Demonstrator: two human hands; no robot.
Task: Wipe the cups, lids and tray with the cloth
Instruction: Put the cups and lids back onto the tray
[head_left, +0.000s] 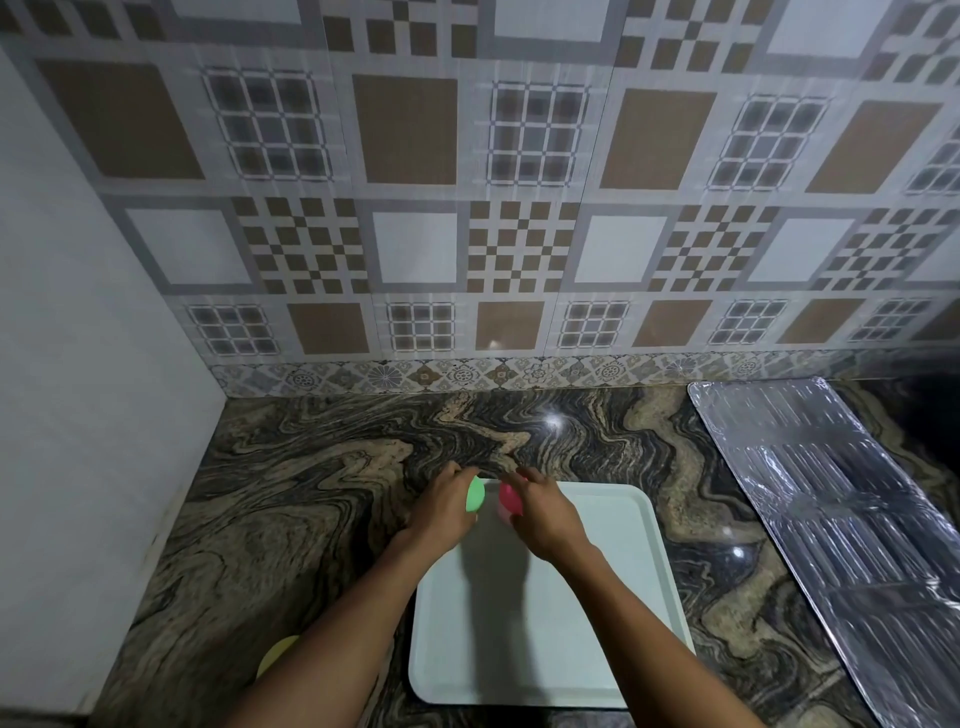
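A white rectangular tray (613, 597) lies on the marbled counter in front of me. Over its far left corner my left hand (441, 512) grips a green lid (475, 494), whose edge shows past my fingers. Right beside it my right hand (545, 512) holds a pink-red lid (508, 496), with a pale cup-like shape (503, 515) under it that my hand mostly hides. A yellow lid or cup (278, 667) peeks out beside my left forearm at the counter's near left. I see no cloth.
A sheet of silver foil (841, 499) covers the counter to the right of the tray. A white side wall (78, 364) closes the left. Patterned tiles rise behind the brown swirled counter (311, 493).
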